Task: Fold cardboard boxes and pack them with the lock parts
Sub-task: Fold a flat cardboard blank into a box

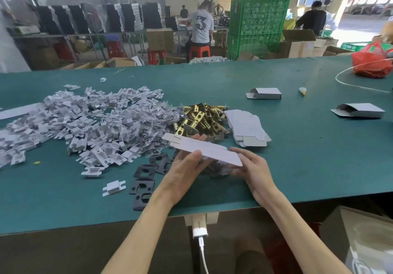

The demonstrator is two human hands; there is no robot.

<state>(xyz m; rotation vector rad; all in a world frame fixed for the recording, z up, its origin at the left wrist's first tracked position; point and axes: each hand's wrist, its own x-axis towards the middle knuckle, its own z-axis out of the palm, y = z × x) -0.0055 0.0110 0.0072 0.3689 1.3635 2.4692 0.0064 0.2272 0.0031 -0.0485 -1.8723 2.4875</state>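
The left hand (185, 173) and right hand (254, 170), low in the middle of the frame, hold one flat box blank (208, 149) between them just above the worktop (308, 163). The left thumb lies on top with the fingers (201, 138) underneath, pinching the near-left part of the blank. The right hand's fingers curl around the blank's lower-right end, though blur hides exactly how they lie. The blank is not yet opened, so the main risk is probably a bad fold. If the two hands squeeze off the scored lines, the thin card may crease across a panel or open skewed, and the end flaps could bend or tear. A light pinch on smooth card may also let it slip onto the black strike plates (144, 175) directly below and to the left. Just above the hands in the frame, the brass latches (202, 118) are heaped against the stack of flat blanks (244, 126). A wide sweep of the right hand could fan that stack or drag latches into it. To the left, the bagged screws (148, 122) and white inserts (74, 120) overlap, so a hasty reach may pick up the wrong part or too many. Some plates lie near the worktop's lower edge and could be nudged off.
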